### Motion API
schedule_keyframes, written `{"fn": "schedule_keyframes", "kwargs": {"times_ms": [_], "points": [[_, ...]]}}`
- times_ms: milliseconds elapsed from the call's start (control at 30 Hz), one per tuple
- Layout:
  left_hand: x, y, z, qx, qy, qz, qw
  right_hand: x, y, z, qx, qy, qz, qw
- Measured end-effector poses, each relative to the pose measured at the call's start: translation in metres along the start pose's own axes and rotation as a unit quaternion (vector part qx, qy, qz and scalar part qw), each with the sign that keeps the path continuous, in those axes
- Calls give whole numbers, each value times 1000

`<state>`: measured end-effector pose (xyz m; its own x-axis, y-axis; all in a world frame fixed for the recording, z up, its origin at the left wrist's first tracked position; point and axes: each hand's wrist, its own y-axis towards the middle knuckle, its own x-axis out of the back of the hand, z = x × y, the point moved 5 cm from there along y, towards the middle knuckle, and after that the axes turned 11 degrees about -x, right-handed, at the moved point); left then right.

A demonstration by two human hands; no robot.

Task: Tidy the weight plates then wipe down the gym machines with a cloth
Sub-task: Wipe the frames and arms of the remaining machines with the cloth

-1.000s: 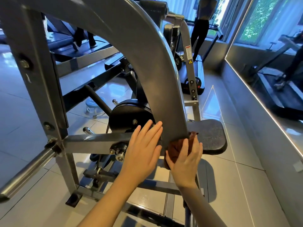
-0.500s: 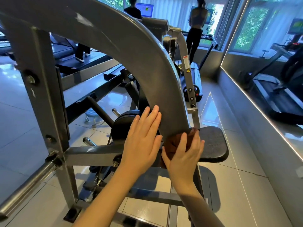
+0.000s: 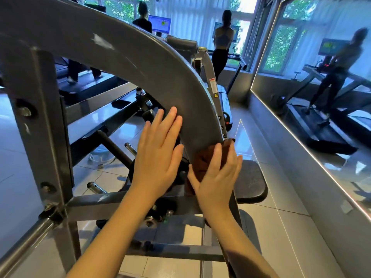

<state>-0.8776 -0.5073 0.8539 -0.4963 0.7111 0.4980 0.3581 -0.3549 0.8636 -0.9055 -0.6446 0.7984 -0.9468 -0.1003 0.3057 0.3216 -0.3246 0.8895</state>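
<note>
On the lower stretch of the curved grey frame arm (image 3: 160,77), your right hand (image 3: 216,177) presses a brown cloth (image 3: 200,163) flat against the metal. Its fingers lie fairly straight and close together over the cloth, and the thumb is spread out to the left. The cloth is bunched under your palm, with one corner poking out above your fingertips at the arm's right edge.

Your left hand (image 3: 158,157) rests just beside it on the arm's inner edge. It holds nothing: the fingers are straight and together, pointing up, with the tips on the grey metal.

Below your wrists a grey crossbar (image 3: 96,201) runs left to a bolted upright post (image 3: 46,127), where a chrome bar (image 3: 24,239) slants off toward the lower left corner. Behind your right hand sits a black padded seat (image 3: 253,183), partly hidden by it. Chrome pegs (image 3: 130,147) stick out over the tiled floor (image 3: 281,237) to the left of your left hand.

Along the right wall a mirror (image 3: 301,87) reflects a person on a treadmill. Farther back, two people stand on treadmills (image 3: 223,101) facing the windows.
</note>
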Motion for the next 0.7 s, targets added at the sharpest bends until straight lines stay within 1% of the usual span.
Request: {"fn": "schedule_keyframes", "kwargs": {"times_ms": [67,167,333,433,567,700], "points": [[3,3,1,-18,1,-1,1000,-3,17,14,0,12,-12,1000],[3,2,1,-24,-6,-5,1000,-1,15,12,3,1,-20,1000],[4,3,5,-46,-19,-5,999,5,-9,-6,-12,-17,2,1000],[10,6,5,-66,-21,-10,998,4,16,18,-28,10,-18,999],[27,15,10,-61,-37,-41,997,-3,54,52,-9,16,-39,999],[46,32,24,-57,-12,-49,997,3,38,34,21,-26,-28,999]]}}
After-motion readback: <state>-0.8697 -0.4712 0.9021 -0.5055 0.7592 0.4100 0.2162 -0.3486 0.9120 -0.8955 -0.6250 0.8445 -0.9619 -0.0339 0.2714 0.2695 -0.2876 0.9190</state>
